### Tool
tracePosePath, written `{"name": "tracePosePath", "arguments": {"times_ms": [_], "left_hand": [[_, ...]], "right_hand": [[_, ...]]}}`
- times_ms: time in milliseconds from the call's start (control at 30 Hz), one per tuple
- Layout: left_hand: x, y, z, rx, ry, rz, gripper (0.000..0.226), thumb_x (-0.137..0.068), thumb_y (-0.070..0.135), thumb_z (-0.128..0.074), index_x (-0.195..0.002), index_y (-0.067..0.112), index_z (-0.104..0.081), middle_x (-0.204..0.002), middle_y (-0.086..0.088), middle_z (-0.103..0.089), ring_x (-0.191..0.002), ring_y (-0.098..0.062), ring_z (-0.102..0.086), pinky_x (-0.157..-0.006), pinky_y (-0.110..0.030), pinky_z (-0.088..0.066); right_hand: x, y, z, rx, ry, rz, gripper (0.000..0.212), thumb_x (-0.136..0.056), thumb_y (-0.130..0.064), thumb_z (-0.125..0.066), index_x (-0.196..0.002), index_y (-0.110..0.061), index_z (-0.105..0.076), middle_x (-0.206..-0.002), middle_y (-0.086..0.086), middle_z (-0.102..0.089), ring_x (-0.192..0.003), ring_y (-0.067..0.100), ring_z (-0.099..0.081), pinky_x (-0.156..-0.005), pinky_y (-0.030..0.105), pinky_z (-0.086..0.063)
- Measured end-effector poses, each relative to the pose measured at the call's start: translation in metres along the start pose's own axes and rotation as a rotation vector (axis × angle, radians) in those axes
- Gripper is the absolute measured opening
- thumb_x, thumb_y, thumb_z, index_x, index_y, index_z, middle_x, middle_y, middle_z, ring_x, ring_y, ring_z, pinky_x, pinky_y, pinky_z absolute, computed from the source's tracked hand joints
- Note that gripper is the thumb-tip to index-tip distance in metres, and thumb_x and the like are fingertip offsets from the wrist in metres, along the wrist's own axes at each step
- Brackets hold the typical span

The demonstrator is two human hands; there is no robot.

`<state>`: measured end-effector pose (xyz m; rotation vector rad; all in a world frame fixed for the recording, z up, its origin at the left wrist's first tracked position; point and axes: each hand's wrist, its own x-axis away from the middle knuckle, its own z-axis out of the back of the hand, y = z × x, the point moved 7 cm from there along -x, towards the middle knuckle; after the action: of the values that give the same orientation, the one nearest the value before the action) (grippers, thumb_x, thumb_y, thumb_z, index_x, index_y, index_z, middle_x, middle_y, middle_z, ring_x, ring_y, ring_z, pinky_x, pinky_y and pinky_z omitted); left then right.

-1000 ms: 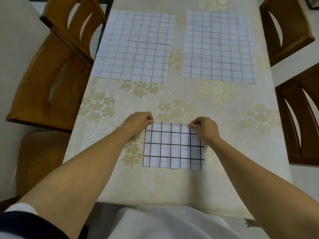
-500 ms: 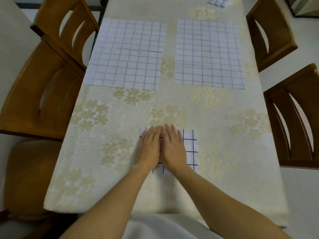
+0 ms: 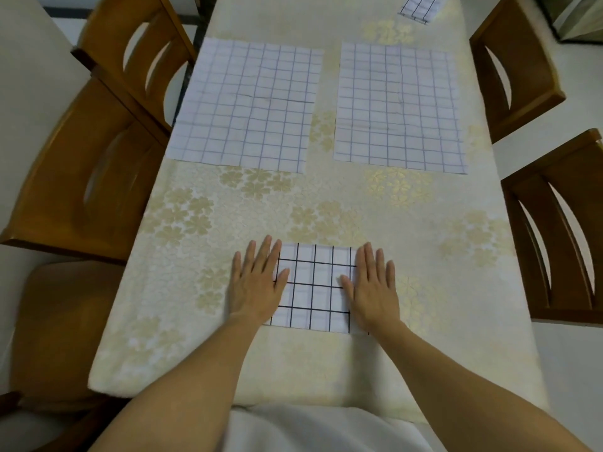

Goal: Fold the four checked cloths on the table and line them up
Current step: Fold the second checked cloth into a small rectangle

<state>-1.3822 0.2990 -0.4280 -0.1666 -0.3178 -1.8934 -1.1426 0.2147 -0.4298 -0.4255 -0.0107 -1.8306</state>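
A folded white cloth with bold black checks (image 3: pixel 315 287) lies near the table's front edge. My left hand (image 3: pixel 257 282) presses flat on its left edge, fingers straight. On the cloth's right edge my right hand (image 3: pixel 372 287) lies flat the same way. Two unfolded checked cloths lie spread further back: one at the left (image 3: pixel 248 104), one at the right (image 3: pixel 399 106). A small folded checked cloth (image 3: pixel 419 6) sits at the far right, partly cut off by the frame's top.
The table (image 3: pixel 326 203) wears a cream cloth with gold flowers. Two wooden chairs stand along the left side (image 3: pixel 98 158) and two along the right (image 3: pixel 554 223). A padded seat (image 3: pixel 55 321) is at the near left.
A second ago both hands pinched the folded cloth's far corners. Then they pressed together on its middle, and now they have slid apart to its left and right edges.
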Motion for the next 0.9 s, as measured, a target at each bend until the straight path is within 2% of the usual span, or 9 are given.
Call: {"name": "tracePosePath", "arguments": {"times_ms": [100,200,300,433,633,700,733,800,900], "left_hand": [[-0.003,0.014,0.016,0.044,0.054,0.020,0.066,-0.106,0.055,-0.008,-0.160,0.027,0.016,-0.167,0.001,0.024,-0.155,-0.026,0.021,-0.127,-0.049,0.007],[-0.002,0.050,0.012,-0.007,0.033,-0.139,0.062,-0.106,0.044,-0.005,-0.161,0.022,0.013,-0.169,0.000,0.019,-0.155,-0.023,0.020,-0.128,-0.045,0.005],[0.003,0.051,-0.001,-0.030,-0.019,-0.142,0.064,-0.100,0.052,0.010,-0.159,0.029,0.018,-0.168,0.005,0.022,-0.154,-0.020,0.022,-0.126,-0.042,0.009],[0.007,0.024,-0.002,-0.060,-0.028,-0.111,0.065,-0.101,0.061,0.002,-0.157,0.035,0.024,-0.164,0.008,0.030,-0.153,-0.020,0.025,-0.126,-0.048,0.007],[0.008,0.000,0.003,-0.061,-0.034,-0.045,0.068,-0.098,0.064,0.009,-0.154,0.031,0.031,-0.164,0.006,0.034,-0.152,-0.022,0.030,-0.126,-0.049,0.008],[0.009,-0.003,0.007,-0.031,-0.023,-0.004,0.072,-0.099,0.064,0.008,-0.155,0.025,0.030,-0.164,0.000,0.034,-0.152,-0.024,0.029,-0.126,-0.047,0.009],[0.009,-0.002,0.012,-0.021,0.005,0.009,0.072,-0.101,0.062,0.004,-0.157,0.022,0.027,-0.164,-0.003,0.032,-0.152,-0.025,0.028,-0.127,-0.047,0.009],[0.007,0.016,0.023,-0.004,0.043,-0.050,0.070,-0.107,0.054,-0.007,-0.159,0.017,0.021,-0.166,-0.005,0.028,-0.153,-0.025,0.025,-0.127,-0.044,0.008],[0.000,0.059,0.020,0.026,-0.034,-0.249,0.067,-0.109,0.046,-0.015,-0.160,0.016,0.018,-0.167,-0.002,0.024,-0.154,-0.019,0.023,-0.127,-0.037,0.009]], "right_hand": [[-0.006,-0.027,0.014,-0.022,0.102,0.033,0.069,-0.104,-0.053,-0.008,-0.161,-0.014,0.002,-0.168,0.004,0.011,-0.155,0.024,0.015,-0.125,0.044,0.009],[-0.009,-0.063,0.009,-0.066,0.091,0.155,0.060,-0.108,-0.044,-0.013,-0.162,-0.018,-0.005,-0.168,0.000,0.004,-0.156,0.023,0.007,-0.126,0.044,0.005],[-0.009,-0.060,-0.007,-0.049,-0.007,0.166,0.061,-0.106,-0.050,-0.006,-0.160,-0.024,0.007,-0.167,-0.005,0.015,-0.154,0.020,0.016,-0.125,0.044,0.009],[-0.012,-0.017,-0.001,0.052,-0.064,0.125,0.069,-0.103,-0.062,-0.002,-0.158,-0.027,0.019,-0.163,-0.010,0.028,-0.151,0.018,0.027,-0.124,0.044,0.013],[-0.019,0.029,0.015,0.039,-0.065,-0.007,0.076,-0.101,-0.068,-0.008,-0.158,-0.026,0.018,-0.164,-0.010,0.027,-0.151,0.019,0.027,-0.124,0.044,0.013],[-0.024,0.028,0.021,-0.002,-0.034,-0.022,0.076,-0.102,-0.065,-0.020,-0.162,-0.020,-0.003,-0.169,-0.003,0.007,-0.156,0.026,0.009,-0.125,0.044,0.006],[-0.028,0.023,0.029,-0.031,0.031,0.001,0.074,-0.101,-0.063,-0.029,-0.158,-0.017,-0.024,-0.168,0.004,-0.015,-0.154,0.031,-0.010,-0.125,0.046,-0.006],[-0.035,0.014,0.046,-0.069,0.176,0.047,0.061,-0.093,-0.060,-0.051,-0.132,-0.013,-0.058,-0.142,0.013,-0.051,-0.133,0.038,-0.044,-0.113,0.049,-0.033],[-0.049,0.009,0.054,-0.058,0.134,0.003,0.051,-0.084,-0.057,-0.071,-0.111,-0.014,-0.067,-0.122,0.012,-0.056,-0.113,0.034,-0.051,-0.095,0.044,-0.044]]}}
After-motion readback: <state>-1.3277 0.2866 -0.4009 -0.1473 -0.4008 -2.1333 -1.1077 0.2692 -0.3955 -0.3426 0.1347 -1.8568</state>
